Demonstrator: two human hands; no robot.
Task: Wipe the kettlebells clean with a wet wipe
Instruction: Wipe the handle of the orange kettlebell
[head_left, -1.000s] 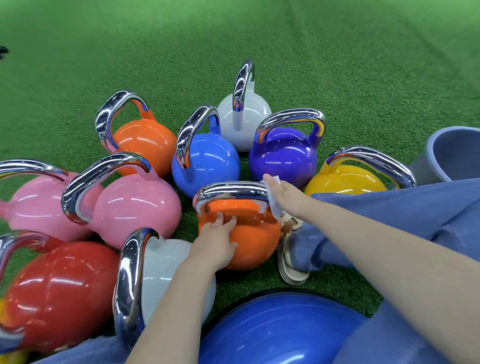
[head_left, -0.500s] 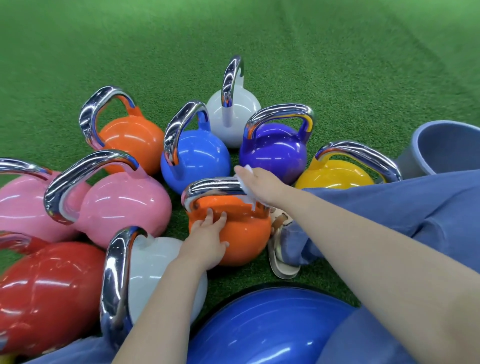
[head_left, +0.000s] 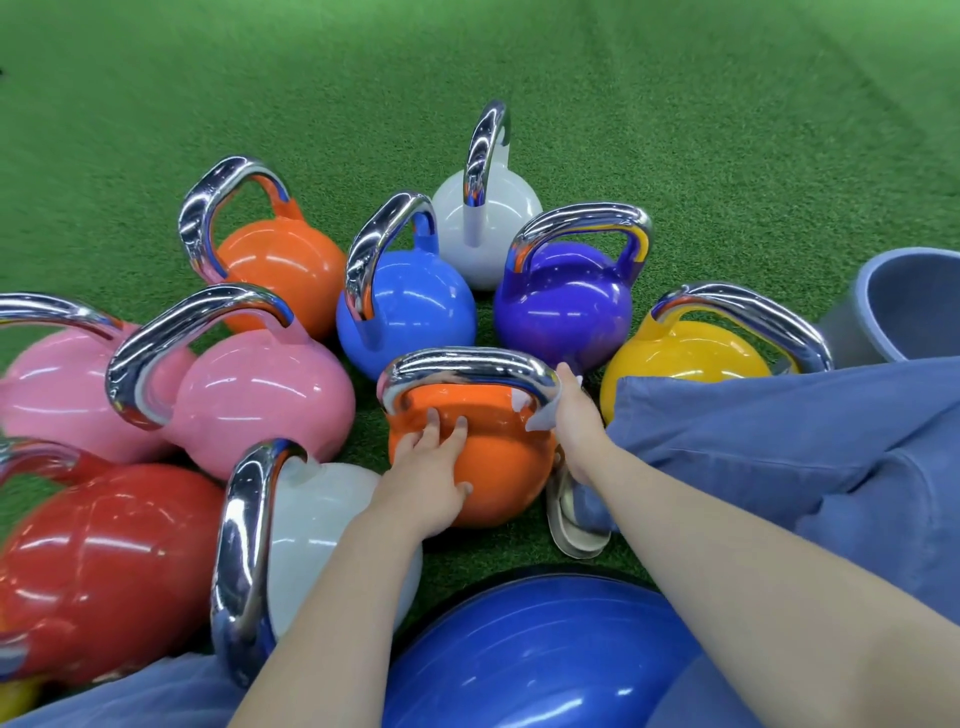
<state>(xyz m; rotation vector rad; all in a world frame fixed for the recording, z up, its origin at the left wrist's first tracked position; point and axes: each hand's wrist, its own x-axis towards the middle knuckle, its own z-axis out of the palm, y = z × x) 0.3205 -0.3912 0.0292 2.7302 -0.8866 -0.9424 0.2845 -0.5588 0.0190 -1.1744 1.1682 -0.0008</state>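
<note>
Eleven or so kettlebells crowd the turf (head_left: 675, 130) around me, and the one I'm cleaning, the near orange kettlebell (head_left: 493, 467), stands upright in the middle of the cluster, just beside my sandal (head_left: 574, 525). My left hand (head_left: 428, 467) lies flat on its body, fingers spread, steadying it. My right hand (head_left: 576, 415) is at the right end of its chrome handle (head_left: 467, 371), pinching the wet wipe (head_left: 537, 415) against the bend; the wipe is mostly hidden there, so I can't be sure how much of it touches metal.

Risks, as I judge them: the wipe is small and bunched, so it could slip from my grip or skip the underside of the handle. Pushing hard sideways might tip the bell toward my foot or knock it into the purple kettlebell (head_left: 566, 306) or the yellow kettlebell (head_left: 685, 358), both close by. Wet chrome could also make my fingers slide.
</note>
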